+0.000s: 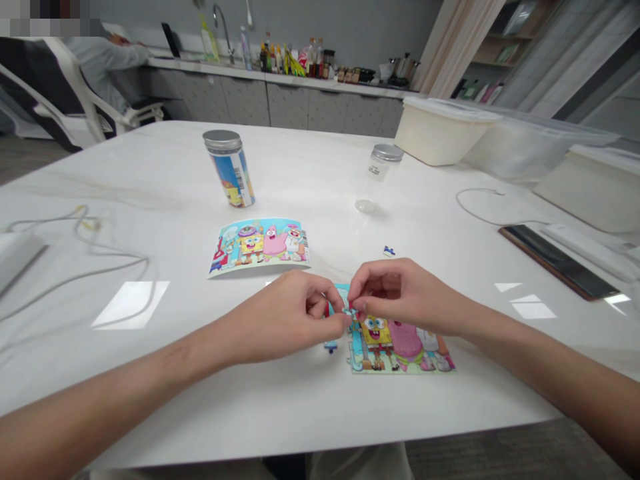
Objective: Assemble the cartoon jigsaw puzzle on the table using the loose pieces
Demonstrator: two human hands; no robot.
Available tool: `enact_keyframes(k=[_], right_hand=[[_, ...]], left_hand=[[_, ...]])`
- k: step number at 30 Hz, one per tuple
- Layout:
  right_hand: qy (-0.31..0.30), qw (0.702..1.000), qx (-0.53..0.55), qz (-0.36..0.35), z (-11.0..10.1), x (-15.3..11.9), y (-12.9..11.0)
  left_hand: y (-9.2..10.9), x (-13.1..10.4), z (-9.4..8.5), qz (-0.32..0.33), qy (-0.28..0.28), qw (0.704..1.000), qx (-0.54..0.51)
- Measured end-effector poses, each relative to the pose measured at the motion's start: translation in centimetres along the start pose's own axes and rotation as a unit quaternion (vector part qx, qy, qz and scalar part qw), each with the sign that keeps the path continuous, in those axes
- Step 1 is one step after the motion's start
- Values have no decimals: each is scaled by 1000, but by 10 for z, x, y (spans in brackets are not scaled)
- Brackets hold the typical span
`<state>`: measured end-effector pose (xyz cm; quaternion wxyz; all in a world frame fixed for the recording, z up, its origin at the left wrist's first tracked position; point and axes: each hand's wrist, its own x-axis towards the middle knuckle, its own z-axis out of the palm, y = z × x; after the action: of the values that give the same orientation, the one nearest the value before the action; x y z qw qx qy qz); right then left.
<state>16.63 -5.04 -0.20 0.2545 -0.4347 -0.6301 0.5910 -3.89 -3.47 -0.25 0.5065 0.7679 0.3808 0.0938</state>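
A partly joined jigsaw puzzle point(406, 347) of cartoon figures lies flat on the white table in front of me. Over its left edge, my left hand point(305, 313) pinches thumb and forefinger together at a small puzzle piece point(349, 311). My right hand point(400, 293) meets it there, its fingertips closed on the same spot and its palm above the puzzle's upper part. Fingers hide most of that piece. A blue piece point(331, 347) lies below my left fingers, and another loose piece point(389, 251) sits beyond my right hand. The curved reference picture point(260, 248) stands farther back.
Behind the picture is a silver-lidded jar point(231, 170) with a cartoon label; a clear jar point(379, 175) stands to its right. Storage boxes point(440, 130) line the far right, near a phone point(557, 261). Cables point(145, 260) run along the left. A person point(103, 63) sits beyond the table.
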Motion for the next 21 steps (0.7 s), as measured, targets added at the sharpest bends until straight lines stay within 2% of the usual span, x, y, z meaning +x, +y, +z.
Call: enact_keyframes(k=[10,21], right_hand=[[-2,1000,23,-3,1,0,5],[12,999,26,-13,-1,3,6]], left_hand=[[-3,5,-4,-3,51,998,-45],[-3,3,-2,-23,-16,998,-53]])
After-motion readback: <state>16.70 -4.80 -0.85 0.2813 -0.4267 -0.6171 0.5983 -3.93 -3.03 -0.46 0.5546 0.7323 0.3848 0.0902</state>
